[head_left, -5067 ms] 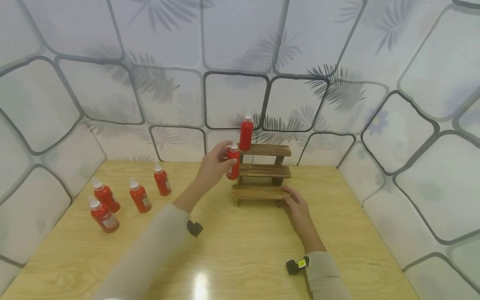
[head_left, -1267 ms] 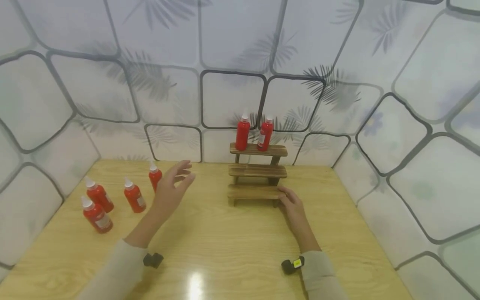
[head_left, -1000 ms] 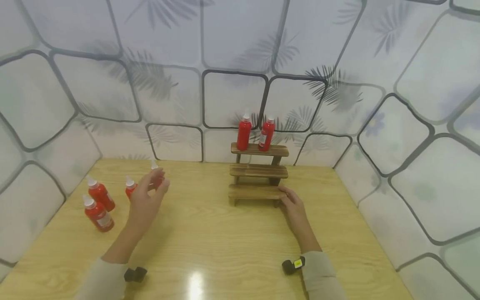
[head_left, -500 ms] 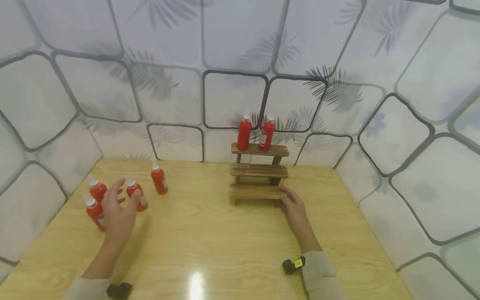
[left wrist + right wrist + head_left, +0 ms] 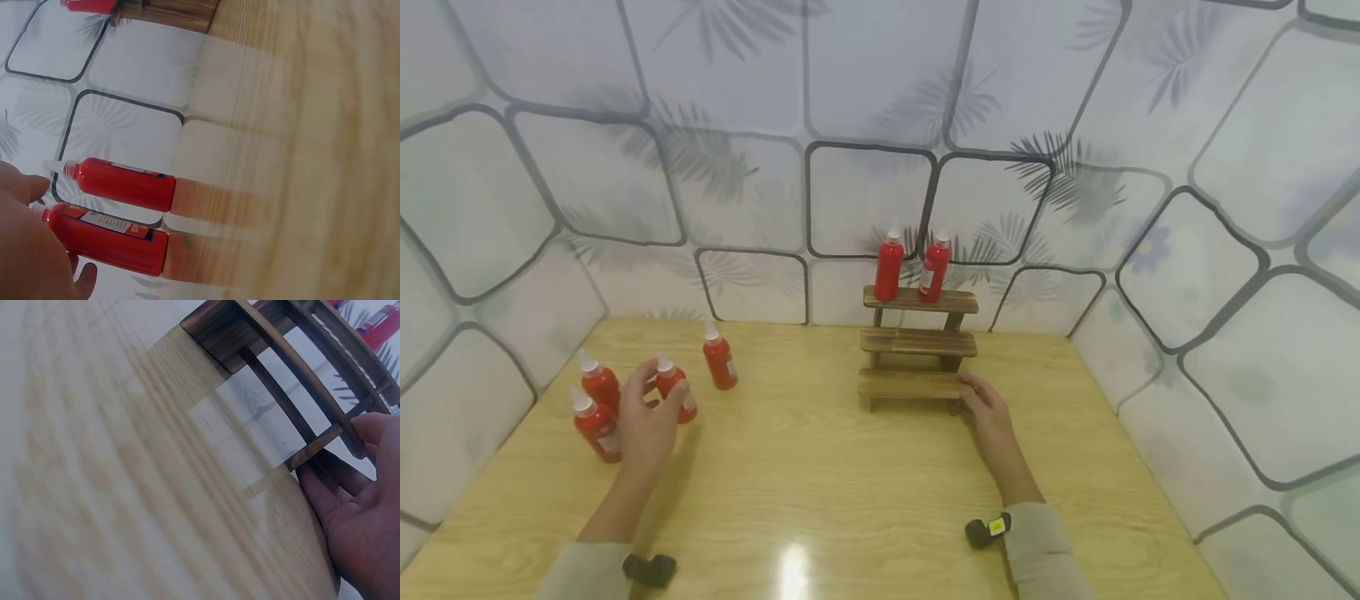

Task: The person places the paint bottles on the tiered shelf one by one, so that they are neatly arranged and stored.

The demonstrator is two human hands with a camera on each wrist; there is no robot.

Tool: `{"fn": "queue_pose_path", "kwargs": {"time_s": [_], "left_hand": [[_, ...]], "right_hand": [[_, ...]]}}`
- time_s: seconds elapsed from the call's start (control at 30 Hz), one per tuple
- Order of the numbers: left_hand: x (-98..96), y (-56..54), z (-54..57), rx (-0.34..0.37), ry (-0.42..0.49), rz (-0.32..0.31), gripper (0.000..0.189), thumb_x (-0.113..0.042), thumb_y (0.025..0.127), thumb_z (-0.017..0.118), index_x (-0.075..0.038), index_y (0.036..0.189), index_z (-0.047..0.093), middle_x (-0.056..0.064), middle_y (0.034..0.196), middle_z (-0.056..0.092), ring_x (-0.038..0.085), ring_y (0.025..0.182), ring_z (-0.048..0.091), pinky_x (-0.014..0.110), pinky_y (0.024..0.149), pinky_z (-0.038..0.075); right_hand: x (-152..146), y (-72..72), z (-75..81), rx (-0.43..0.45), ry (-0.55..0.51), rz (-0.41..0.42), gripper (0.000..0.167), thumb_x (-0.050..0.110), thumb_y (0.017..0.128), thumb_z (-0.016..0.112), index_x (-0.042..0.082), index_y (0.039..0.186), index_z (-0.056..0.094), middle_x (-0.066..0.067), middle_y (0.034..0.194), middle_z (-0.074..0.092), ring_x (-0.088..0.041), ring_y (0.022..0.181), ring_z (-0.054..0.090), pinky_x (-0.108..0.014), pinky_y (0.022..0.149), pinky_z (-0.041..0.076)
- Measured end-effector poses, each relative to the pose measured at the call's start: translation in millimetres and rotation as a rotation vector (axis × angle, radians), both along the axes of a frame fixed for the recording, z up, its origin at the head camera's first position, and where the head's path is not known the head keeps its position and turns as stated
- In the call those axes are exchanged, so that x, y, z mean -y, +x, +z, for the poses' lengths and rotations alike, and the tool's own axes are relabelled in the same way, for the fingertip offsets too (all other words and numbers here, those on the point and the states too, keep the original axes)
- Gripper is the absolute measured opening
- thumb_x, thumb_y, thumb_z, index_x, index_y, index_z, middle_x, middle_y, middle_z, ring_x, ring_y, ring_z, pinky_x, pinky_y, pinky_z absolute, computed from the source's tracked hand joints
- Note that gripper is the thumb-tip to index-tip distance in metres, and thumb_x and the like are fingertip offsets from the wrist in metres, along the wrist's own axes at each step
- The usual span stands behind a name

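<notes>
My left hand (image 5: 647, 425) is around a red squeeze bottle (image 5: 674, 388) with a white nozzle, thumb and fingers on either side of it. In the left wrist view, that bottle (image 5: 106, 240) still stands on the table, and the fingers look spread rather than closed on it. My right hand (image 5: 992, 417) grips the right end of the lowest step of a wooden three-tier display stand (image 5: 917, 342). The right wrist view has the thumb over the step and the fingers by the leg (image 5: 315, 447). A red bottle (image 5: 889, 271) and another red bottle (image 5: 934, 273) stand on the top tier.
Left of my left hand, two red bottles stand close together: a rear bottle (image 5: 599, 383) and a front bottle (image 5: 599, 433). A single red bottle (image 5: 720, 362) stands to its right. Patterned walls (image 5: 872, 200) border the wooden table (image 5: 850, 483) at the back and sides.
A second bottle, earlier in my left hand, now stands on the top tier. The left hand has moved left and down to the bottles on the table. My right hand keeps its grip.
</notes>
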State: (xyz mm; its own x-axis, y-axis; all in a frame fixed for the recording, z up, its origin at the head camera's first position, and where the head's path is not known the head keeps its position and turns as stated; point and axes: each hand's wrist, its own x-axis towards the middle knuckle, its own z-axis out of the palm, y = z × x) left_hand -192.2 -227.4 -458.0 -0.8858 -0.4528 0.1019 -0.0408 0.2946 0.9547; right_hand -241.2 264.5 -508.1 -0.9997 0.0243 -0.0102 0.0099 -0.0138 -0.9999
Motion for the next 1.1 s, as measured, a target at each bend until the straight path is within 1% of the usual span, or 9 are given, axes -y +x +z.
{"fn": "queue_pose_path", "kwargs": {"time_s": [0.17,0.3,0.47,0.57,0.73,0.77,0.93,1.1], "left_hand": [[0.4,-3.3,-2.8,0.029,0.056,-0.017,0.064,-0.025,0.103,0.058,-0.019,0.159,0.027,0.009,0.163,0.033,0.033,0.146,0.035,0.050,0.119,0.030],[1.2,-4.7,-3.4,0.037,0.078,-0.027,0.066,-0.019,0.102,0.058,-0.019,0.159,0.024,0.011,0.165,0.029,0.035,0.148,0.033,0.052,0.121,0.028],[1.3,-6.9,-3.0,0.041,0.092,-0.032,0.067,-0.014,0.102,0.058,-0.018,0.159,0.024,0.011,0.165,0.028,0.035,0.148,0.033,0.052,0.121,0.030],[1.7,-7.1,-2.3,0.050,0.094,-0.027,0.066,-0.012,0.101,0.058,-0.018,0.158,0.025,0.011,0.164,0.030,0.034,0.147,0.034,0.052,0.120,0.032],[2.7,-5.7,-0.1,0.060,0.048,-0.024,0.065,-0.014,0.101,0.059,-0.018,0.158,0.028,0.011,0.163,0.033,0.035,0.145,0.037,0.054,0.117,0.036],[2.9,-5.4,0.4,0.058,0.036,-0.028,0.065,-0.015,0.101,0.060,-0.018,0.158,0.029,0.011,0.163,0.034,0.035,0.144,0.038,0.054,0.117,0.036],[1.0,-3.3,3.5,0.048,-0.037,-0.053,0.065,-0.020,0.101,0.062,-0.021,0.158,0.031,0.008,0.162,0.037,0.034,0.141,0.043,0.054,0.114,0.040],[-7.9,-0.1,10.4,0.026,-0.061,-0.087,0.067,-0.026,0.100,0.064,-0.024,0.158,0.031,0.007,0.160,0.040,0.033,0.138,0.046,0.054,0.112,0.043]], "right_hand": [[-1.2,-1.3,-1.5,-0.002,-0.021,0.000,0.046,0.025,0.103,0.058,0.004,0.144,0.049,-0.018,0.151,0.043,-0.036,0.139,0.047,-0.035,0.112,0.045],[-0.5,-1.8,-1.7,-0.016,-0.014,0.002,0.046,0.027,0.103,0.058,0.005,0.143,0.050,-0.017,0.151,0.044,-0.036,0.139,0.047,-0.035,0.111,0.045],[-1.0,-1.4,-1.4,-0.025,0.009,0.003,0.046,0.029,0.104,0.056,0.005,0.143,0.050,-0.018,0.152,0.043,-0.036,0.139,0.047,-0.033,0.110,0.046],[-1.4,-1.6,-2.3,-0.019,0.001,0.003,0.045,0.027,0.104,0.056,0.006,0.143,0.050,-0.017,0.153,0.043,-0.036,0.139,0.047,-0.031,0.109,0.046],[-1.2,-1.8,-3.4,-0.017,-0.030,0.009,0.045,0.024,0.104,0.057,0.004,0.144,0.049,-0.018,0.154,0.041,-0.037,0.141,0.045,-0.033,0.111,0.045],[-1.3,-1.9,-3.5,-0.020,-0.029,0.012,0.046,0.024,0.104,0.056,0.003,0.144,0.048,-0.019,0.154,0.041,-0.038,0.141,0.045,-0.034,0.111,0.045],[-0.8,-1.2,-2.6,-0.012,-0.018,0.002,0.044,0.026,0.104,0.057,0.006,0.143,0.051,-0.017,0.153,0.043,-0.036,0.140,0.047,-0.032,0.110,0.046],[-1.2,-1.3,-0.8,-0.008,-0.003,-0.003,0.045,0.026,0.104,0.057,0.006,0.143,0.050,-0.018,0.152,0.044,-0.036,0.139,0.048,-0.033,0.110,0.046]]}}
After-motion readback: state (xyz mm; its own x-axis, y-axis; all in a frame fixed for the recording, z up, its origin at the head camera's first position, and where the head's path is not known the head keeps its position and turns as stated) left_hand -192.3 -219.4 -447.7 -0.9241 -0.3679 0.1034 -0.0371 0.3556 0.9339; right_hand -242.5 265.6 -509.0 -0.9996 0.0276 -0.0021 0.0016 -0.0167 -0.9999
